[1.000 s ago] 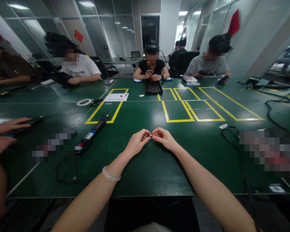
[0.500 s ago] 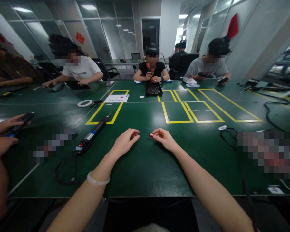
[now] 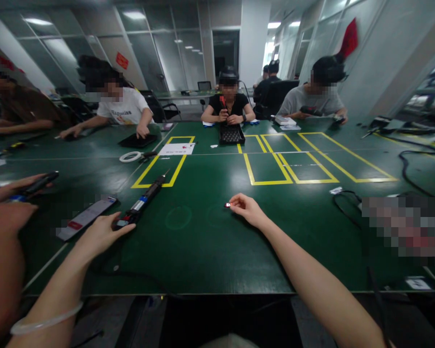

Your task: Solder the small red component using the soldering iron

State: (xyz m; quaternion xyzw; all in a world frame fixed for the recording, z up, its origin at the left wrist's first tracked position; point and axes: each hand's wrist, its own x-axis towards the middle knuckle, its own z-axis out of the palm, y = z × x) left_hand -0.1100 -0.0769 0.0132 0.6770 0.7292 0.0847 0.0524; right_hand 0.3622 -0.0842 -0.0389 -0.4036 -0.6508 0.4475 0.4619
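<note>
My left hand [image 3: 103, 234], a pale bangle on its wrist, has its thumb and fingers closed around the rear end of a slim electric screwdriver [image 3: 142, 202]. The tool lies on the green table, its thin bit pointing away to the right. In front of me, my right hand [image 3: 247, 210] pinches a small red, black and white piece [image 3: 227, 205] between thumb and fingertips, just at the tabletop. What kind of piece it is cannot be made out.
A phone [image 3: 89, 218] lies left of the screwdriver. At the far left a neighbour's hand [image 3: 32, 183] holds another dark tool. Yellow tape [image 3: 271, 183] marks rectangles ahead, with a white card [image 3: 177, 148] on one. Across the table a person sits behind a black tray [image 3: 232, 135]. Cables [image 3: 348, 203] run at right.
My left hand has moved left and back, from beside the small piece to the screwdriver's rear end. My right hand stays in place with the piece.
</note>
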